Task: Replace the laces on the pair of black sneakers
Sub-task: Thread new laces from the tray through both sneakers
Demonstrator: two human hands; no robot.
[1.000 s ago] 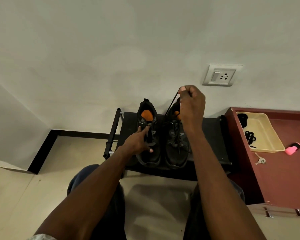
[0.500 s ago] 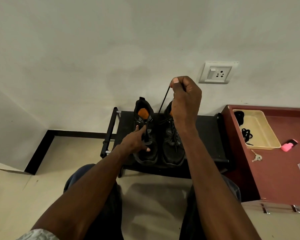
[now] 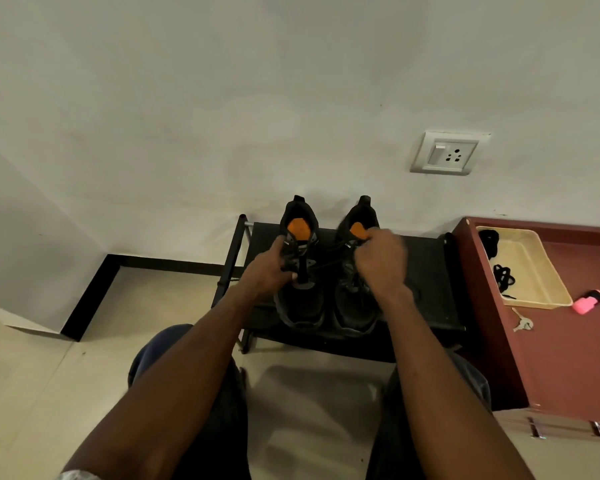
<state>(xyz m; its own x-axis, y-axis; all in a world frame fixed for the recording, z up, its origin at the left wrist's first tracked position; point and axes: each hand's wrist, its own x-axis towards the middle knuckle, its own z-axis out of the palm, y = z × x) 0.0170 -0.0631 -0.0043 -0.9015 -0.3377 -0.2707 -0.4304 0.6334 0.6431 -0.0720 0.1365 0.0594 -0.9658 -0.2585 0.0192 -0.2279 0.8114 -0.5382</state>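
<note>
The left hand [image 3: 269,273] is curled on the tongue area of the left sneaker [image 3: 300,271], fingers closed on the lace [image 3: 321,266] there. The right hand [image 3: 381,263] is bunched over the throat of the right sneaker [image 3: 355,292]; its fingers look closed on a lace end, though motion blur hides exactly what they pinch. A black lace runs slack between the two hands, across the gap between the shoes.

Nearest, at six o'clock, the person's knees in dark trousers [image 3: 219,403] frame a strip of pale floor [image 3: 309,410], with both bare forearms reaching forward over it.

Past the knees, toward twelve o'clock, the two black sneakers stand side by side, toes toward the person, on a low black rack [image 3: 426,271]. Their orange insoles show at the heel openings.

At three o'clock from the rack stands a reddish-brown cabinet [image 3: 561,358], just beside the rack's end. On its top sits a cream tray [image 3: 534,271] holding a coil of black laces [image 3: 503,277], with another dark bundle at the tray's far corner. Near the tray's close edge lie a pink object [image 3: 587,303] and a set of keys [image 3: 522,323].

Farthest back, at one o'clock, a white switch and socket plate [image 3: 444,153] is set in the pale wall [image 3: 222,98] behind the shoes.
</note>
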